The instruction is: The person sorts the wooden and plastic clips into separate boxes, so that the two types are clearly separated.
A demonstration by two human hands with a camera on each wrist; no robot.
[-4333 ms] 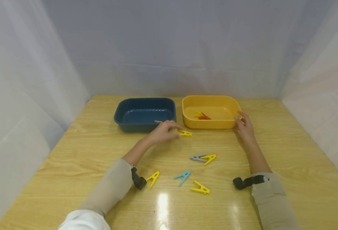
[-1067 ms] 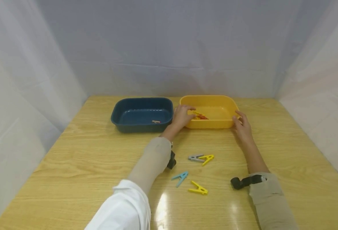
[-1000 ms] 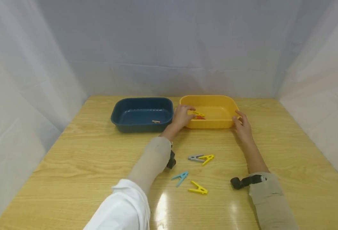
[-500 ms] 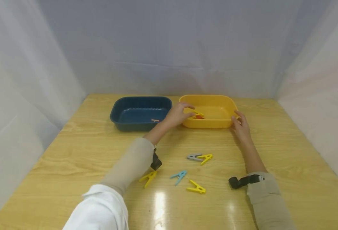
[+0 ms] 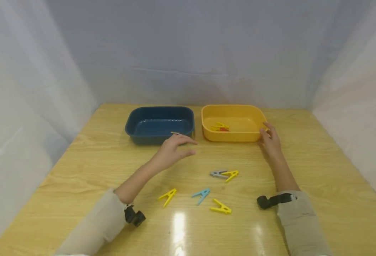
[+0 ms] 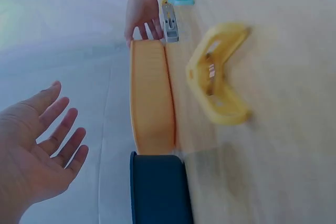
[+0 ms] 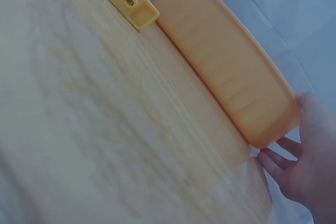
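Starting at the left, the blue tub (image 5: 160, 124) sits side by side with the yellow tub (image 5: 233, 122), a small pale piece lying in it near its front wall. In front of the blue tub, the left hand (image 5: 172, 151) hovers above the wooden table (image 5: 79, 167), fingers spread and relaxed, holding nothing; the left wrist view confirms the bare palm (image 6: 37, 156). Nearest to it, below and toward the person, lies a yellow peg (image 5: 167, 196), its long axis slanting up to the right, two legs splayed toward the person. Right of that peg lies a blue peg (image 5: 202, 195) on the same slant, then another yellow one (image 5: 220, 208) pointing up-left, and nearer the tubs a grey peg (image 5: 218, 173) tip to tip with a yellow peg (image 5: 231, 174). These look light, stiff and smooth plastic; I'd judge a pinch across the two legs the surest hold. In the yellow tub, yellow and red pegs (image 5: 220, 127) lie together. Far right, the right hand (image 5: 271, 140) rests against that tub's right corner, fingers lightly touching the wall.
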